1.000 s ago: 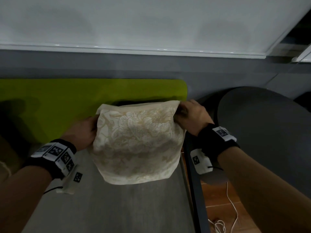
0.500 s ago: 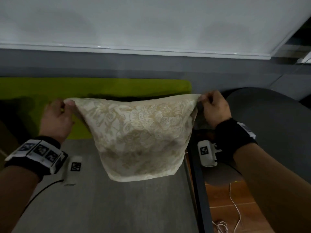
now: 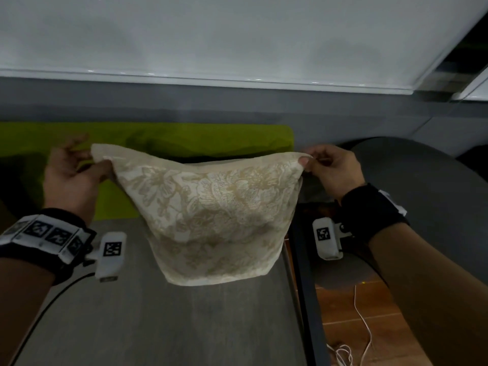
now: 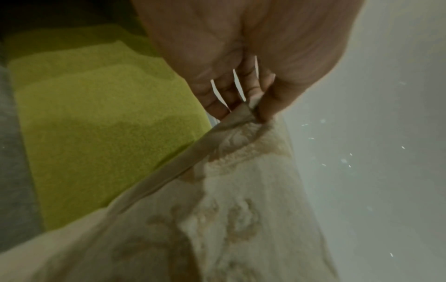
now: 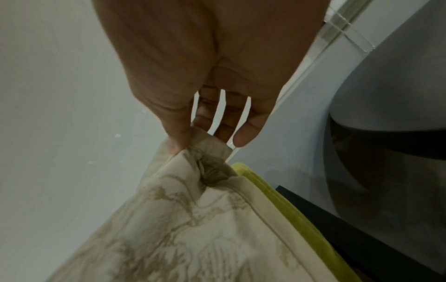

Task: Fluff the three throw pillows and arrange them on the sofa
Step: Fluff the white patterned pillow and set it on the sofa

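Note:
A cream pillow with a beige floral pattern (image 3: pixel 211 210) hangs in the air above the grey sofa seat (image 3: pixel 163 326), stretched wide by its two top corners. My left hand (image 3: pixel 76 175) pinches the left corner between thumb and fingers, as the left wrist view shows on the pillow (image 4: pixel 241 190) under my left hand (image 4: pixel 251 106). My right hand (image 3: pixel 330 170) pinches the right corner; the right wrist view shows my right hand (image 5: pixel 190 141) with thumb and forefinger nipping the pillow (image 5: pixel 193 229). A lime-green pillow (image 3: pixel 158 138) lies against the sofa back behind it.
A white wall panel (image 3: pixel 237 35) rises behind the grey sofa back (image 3: pixel 237 107). To the right stands a dark rounded armchair (image 3: pixel 422 194). A dark sofa edge (image 3: pixel 303 286) borders a wooden floor with a white cable (image 3: pixel 361 326).
My hands have moved apart and taken the pillow's top corners, stretching it from a bunched shape into a wide, hanging one. It is held slightly higher.

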{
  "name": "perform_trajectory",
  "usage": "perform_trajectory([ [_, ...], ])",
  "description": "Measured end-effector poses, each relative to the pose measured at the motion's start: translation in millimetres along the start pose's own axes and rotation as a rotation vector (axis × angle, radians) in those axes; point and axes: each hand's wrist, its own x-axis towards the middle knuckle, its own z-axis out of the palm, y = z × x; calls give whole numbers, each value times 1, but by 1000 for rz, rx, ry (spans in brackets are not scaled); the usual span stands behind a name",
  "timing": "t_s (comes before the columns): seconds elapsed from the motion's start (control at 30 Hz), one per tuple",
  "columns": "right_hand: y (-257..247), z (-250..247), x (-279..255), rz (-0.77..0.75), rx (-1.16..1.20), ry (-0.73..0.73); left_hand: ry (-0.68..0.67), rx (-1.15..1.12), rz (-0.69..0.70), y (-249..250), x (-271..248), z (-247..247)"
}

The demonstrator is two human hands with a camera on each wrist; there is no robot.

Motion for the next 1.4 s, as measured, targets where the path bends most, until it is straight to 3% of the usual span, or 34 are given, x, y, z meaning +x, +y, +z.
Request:
perform_trajectory([
  [0.1,3,-5,-3,-18,5,-108,-131,-51,-96,7,-6,8],
  [0.2,6,-8,-5,-25,-88,-242,-116,39,-26,14,-7,11],
  [0.37,-2,-34,1,-35,-53,-131,-13,99,-36,11,4,-1],
  [0.5,-16,-43,8,-285,-264,33,-9,126,-36,3,3,-2],
  [0.53,-15,-38,8,-304,-215,88,17,82,-55,-2,5,-2],
  [0.6,-13,-23,2,-141,109,120,73,-64,-147,-8,9,-3],
  [0.67,-1,-12,-5,145,446,4,59,-208,-277,-12,9,-7],
  [0.7,7,-8,-8,237,490,-60,12,-244,-326,-11,4,-8],
  [0.8,21,7,-18,260,368,-139,-139,-274,-391,-17,-15,-3],
  [0.87,22,20,-17,247,387,-94,-153,-159,-368,-20,-22,2],
  [0.97,23,25,-7,234,430,5,-69,-40,-325,-25,-17,0],
  [1.07,30,14,0,284,361,181,53,5,-250,-22,-8,-4],
  [1.27,24,32,-4,263,179,400,109,99,-211,-21,6,8],
  [1.33,9,35,-24,158,37,420,153,251,-146,-22,-4,6],
  [1.4,-9,38,-59,-142,-54,335,179,411,91,-6,-33,8],
])
